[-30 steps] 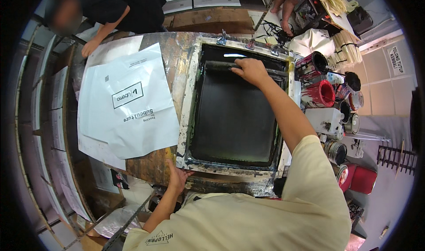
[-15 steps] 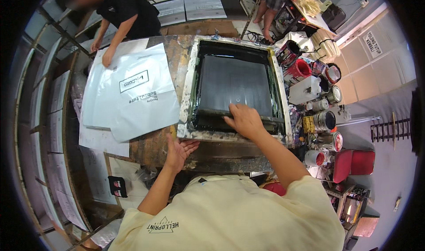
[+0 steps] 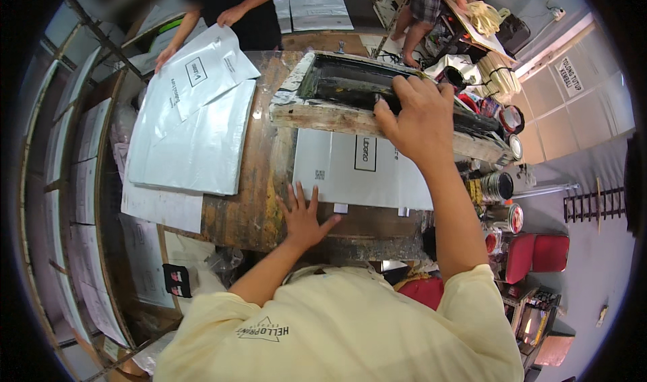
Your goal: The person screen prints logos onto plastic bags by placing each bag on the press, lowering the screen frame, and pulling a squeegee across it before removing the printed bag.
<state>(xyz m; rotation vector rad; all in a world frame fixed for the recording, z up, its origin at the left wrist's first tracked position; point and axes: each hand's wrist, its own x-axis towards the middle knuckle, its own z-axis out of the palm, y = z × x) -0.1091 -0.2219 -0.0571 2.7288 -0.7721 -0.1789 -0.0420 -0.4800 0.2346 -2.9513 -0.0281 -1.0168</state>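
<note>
A screen printing frame (image 3: 337, 117), wooden and ink-stained, stands tilted with its near edge raised off the table. My right hand (image 3: 419, 119) is closed over that near edge, fingers reaching inside the frame; a squeegee under them is hard to make out. Beneath the frame lies a white plastic bag (image 3: 323, 161) with a black boxed print, flat on the printing bed. My left hand (image 3: 303, 223) is open, fingers spread, by the bag's near left corner. It holds nothing.
Left of the frame a stack of white plastic bags (image 3: 192, 156) rests on the wooden table (image 3: 259, 200). Across it a co-worker's hands (image 3: 232, 16) hold a printed bag (image 3: 202, 75). Ink cans (image 3: 497, 186) crowd the right side, near a red chair (image 3: 539, 257). Another person stands far back.
The frame's near edge has risen, uncovering the printed bag. My right hand rose with it; my left moved right, palm turned down. The co-worker shifted a printed bag up and away.
</note>
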